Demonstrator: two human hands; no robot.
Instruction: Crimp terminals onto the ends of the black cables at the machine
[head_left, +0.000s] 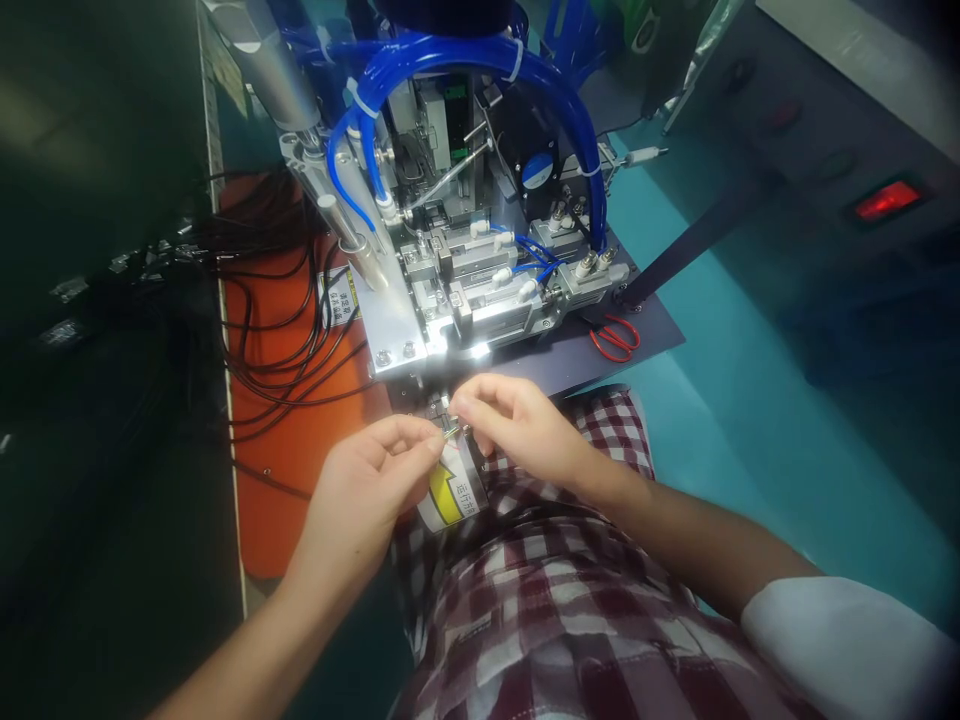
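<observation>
My left hand (375, 465) is closed in a pinch on a small, thin metallic piece (451, 433), too small to name, which sticks out past the fingertips. Close beside it, my right hand (517, 420) is also pinched, thumb against forefinger; whatever is between those fingers I cannot make out. Both hands hover at the front of a machine (487, 290) with metal cylinders. Just under the fingertips lies a curved plate with a white and yellow label (450, 495) bearing an arrow and printed characters. The fingers partly hide the small fixture there.
Black cables (281, 330) lie looped over an orange surface (262, 520) at left. Thick blue air tubes (465, 50) arch over the machine. Red-handled scissors (616, 340) rest on its base at right. A control box with a lit red switch (887, 202) stands further right.
</observation>
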